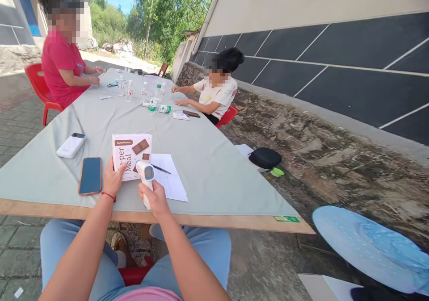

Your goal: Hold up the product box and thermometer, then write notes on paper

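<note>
My left hand (114,177) grips the lower left edge of a white and brown box (123,149) with chocolate pieces printed on it, held upright above the table's near edge. My right hand (155,197) is wrapped round the handle of a white infrared thermometer (145,172). Its small grey screen faces me, and its head overlaps the box's lower right corner. Behind my right hand, a sheet of paper (174,186) lies on the cloth with a black pen (161,169) on it. A phone (90,176) lies left of my left hand.
A white power bank (71,145) rests beyond the phone on the cloth-covered table (214,176). Further back stand several bottles (153,104), with a dark phone (191,113) nearby. One person (63,68) sits at far left, another (214,89) at right. A blue hat (365,247) is at lower right.
</note>
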`<move>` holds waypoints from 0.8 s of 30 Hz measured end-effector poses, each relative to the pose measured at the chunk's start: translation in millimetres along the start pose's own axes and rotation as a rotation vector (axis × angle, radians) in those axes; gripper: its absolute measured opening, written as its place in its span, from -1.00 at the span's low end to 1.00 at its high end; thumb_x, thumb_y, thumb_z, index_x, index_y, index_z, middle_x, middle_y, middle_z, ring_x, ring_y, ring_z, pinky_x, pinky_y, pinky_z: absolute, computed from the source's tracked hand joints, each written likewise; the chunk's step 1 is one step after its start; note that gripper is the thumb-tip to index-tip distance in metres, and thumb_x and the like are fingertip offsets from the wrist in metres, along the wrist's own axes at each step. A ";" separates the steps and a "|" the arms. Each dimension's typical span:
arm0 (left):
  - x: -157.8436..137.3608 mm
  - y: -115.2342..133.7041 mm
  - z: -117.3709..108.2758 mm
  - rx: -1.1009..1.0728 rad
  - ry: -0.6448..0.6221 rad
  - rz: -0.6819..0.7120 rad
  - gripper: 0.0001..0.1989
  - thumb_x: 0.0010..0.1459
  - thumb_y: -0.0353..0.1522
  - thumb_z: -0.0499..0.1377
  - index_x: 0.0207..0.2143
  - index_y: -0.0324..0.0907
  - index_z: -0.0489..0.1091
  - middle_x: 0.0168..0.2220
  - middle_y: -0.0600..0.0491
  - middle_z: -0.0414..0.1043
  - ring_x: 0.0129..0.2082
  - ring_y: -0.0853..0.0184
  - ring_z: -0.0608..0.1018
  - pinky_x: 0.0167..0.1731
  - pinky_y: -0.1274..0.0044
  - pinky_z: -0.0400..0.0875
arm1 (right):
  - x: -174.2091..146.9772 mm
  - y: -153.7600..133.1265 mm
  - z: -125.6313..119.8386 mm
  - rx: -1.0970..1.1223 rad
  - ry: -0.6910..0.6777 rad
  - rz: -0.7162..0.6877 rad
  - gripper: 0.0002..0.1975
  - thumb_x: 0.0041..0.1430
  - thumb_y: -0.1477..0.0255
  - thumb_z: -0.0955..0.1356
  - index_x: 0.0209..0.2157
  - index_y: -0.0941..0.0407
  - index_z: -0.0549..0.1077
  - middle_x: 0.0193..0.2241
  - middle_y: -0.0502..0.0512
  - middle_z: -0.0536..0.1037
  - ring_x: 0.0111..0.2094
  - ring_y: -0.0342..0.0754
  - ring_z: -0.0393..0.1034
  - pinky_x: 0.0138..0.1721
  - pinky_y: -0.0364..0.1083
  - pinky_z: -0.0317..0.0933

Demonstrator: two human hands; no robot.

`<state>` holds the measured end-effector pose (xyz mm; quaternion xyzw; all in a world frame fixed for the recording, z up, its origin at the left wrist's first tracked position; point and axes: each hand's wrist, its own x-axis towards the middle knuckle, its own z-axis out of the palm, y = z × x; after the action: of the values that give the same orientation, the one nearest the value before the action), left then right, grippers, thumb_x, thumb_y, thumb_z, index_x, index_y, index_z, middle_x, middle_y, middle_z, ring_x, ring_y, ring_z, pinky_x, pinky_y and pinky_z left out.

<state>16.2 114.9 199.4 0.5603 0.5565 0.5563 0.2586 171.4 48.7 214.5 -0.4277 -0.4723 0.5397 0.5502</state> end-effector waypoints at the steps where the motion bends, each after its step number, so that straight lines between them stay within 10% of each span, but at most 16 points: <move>1: 0.3 0.6 0.0 0.009 -0.002 -0.004 -0.50 0.13 -0.03 0.14 0.01 -0.14 0.33 -0.10 -0.08 0.50 -0.13 0.16 0.53 -0.09 0.32 0.39 | 1.0 8.2 1.4 -0.014 0.028 0.008 -0.68 -0.06 0.15 0.39 -0.56 0.08 0.27 -0.70 -0.10 0.29 -0.63 -0.18 0.13 -0.55 -0.14 0.06; 24: 9.0 18.2 1.4 0.038 0.003 0.049 -0.55 0.12 -0.06 0.16 -0.08 -0.19 0.37 -0.14 -0.06 0.53 -0.15 0.17 0.56 -0.17 0.40 0.44 | 10.9 22.4 14.9 0.081 0.106 0.152 -0.73 -0.07 0.22 0.38 -0.37 0.10 0.38 -0.67 -0.12 0.36 -0.67 -0.20 0.18 -0.59 -0.17 0.10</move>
<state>21.4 119.0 218.6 0.5776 0.5535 0.5527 0.2336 152.2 60.1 196.1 -0.4676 -0.3865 0.5754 0.5486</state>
